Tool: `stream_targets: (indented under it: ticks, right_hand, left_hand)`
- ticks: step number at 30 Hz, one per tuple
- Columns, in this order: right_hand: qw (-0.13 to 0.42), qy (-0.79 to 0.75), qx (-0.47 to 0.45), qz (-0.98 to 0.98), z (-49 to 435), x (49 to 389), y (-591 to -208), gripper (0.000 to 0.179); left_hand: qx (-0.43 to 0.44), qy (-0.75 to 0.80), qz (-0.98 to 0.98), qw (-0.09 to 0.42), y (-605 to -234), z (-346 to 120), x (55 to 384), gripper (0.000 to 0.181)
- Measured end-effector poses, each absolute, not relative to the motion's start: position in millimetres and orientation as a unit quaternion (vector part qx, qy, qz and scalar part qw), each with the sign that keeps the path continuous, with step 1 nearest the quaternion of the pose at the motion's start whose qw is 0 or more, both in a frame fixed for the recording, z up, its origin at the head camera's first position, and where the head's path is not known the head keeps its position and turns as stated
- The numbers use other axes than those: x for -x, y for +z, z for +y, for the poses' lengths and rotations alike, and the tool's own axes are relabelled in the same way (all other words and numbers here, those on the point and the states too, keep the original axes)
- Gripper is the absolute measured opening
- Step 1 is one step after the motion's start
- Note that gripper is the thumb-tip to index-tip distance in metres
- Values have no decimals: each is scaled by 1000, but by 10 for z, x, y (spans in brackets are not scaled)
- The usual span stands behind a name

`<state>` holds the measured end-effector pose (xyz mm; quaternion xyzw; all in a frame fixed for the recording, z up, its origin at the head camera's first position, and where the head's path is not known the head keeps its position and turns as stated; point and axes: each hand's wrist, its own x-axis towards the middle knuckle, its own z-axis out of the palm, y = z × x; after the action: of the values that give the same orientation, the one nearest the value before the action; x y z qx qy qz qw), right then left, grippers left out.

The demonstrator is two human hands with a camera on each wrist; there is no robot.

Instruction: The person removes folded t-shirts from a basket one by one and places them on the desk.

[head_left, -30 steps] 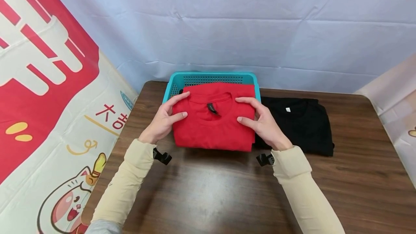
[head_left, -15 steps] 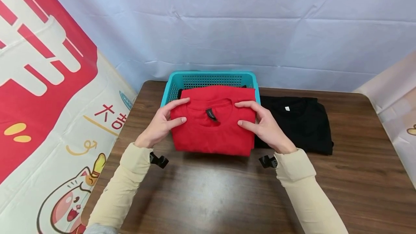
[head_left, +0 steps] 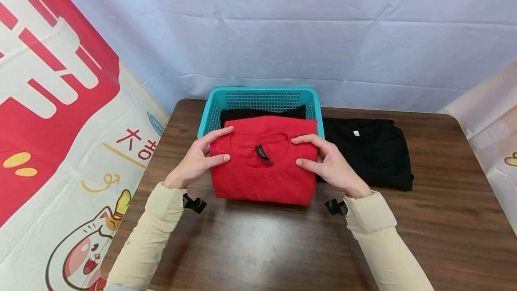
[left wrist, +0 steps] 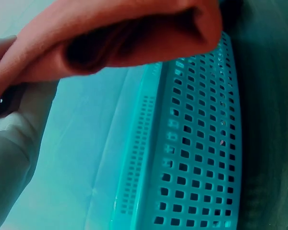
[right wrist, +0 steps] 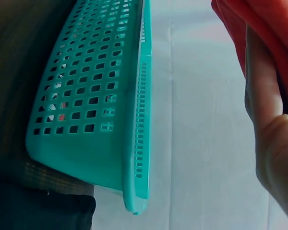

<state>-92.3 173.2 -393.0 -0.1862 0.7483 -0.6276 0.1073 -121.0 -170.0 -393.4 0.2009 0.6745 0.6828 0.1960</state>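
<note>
Both hands hold a folded red T-shirt (head_left: 262,178) by its two sides, collar and black neck tag facing up. On its left side the left hand (head_left: 198,158) grips the edge, thumb on top. Across from it the right hand (head_left: 329,160) grips the right edge in the same way. Behind and partly under the shirt stands a turquoise basket (head_left: 264,91), with black cloth (head_left: 262,112) inside. The left wrist view has the shirt's folded end (left wrist: 134,33) above the basket's perforated wall (left wrist: 197,143). In the right wrist view, fingers pass beneath the red cloth (right wrist: 278,33).
A folded black T-shirt (head_left: 365,154) with a white tag lies on the wooden table (head_left: 258,246), right of the basket. A pale curtain (head_left: 282,26) hangs behind the table, and a printed banner (head_left: 81,147) runs along its left side.
The red T-shirt has moved toward the person, away from the back of the basket, with both hands still gripping it. More of the black cloth inside the basket now shows.
</note>
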Motion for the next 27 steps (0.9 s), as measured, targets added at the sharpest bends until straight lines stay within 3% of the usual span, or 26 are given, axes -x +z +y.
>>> stream_targets:
  ticks: [16, 27]
  right_hand:
    - [140, -635, 201, 733, 1747, 780, -4054, 41]
    - [157, -646, 205, 718, 1760, 675, -4138, 42]
  left_hand:
    - [-237, 725, 593, 258, -4075, -1862, 1074, 63]
    - [-240, 768, 510, 303, -4195, -1901, 1011, 71]
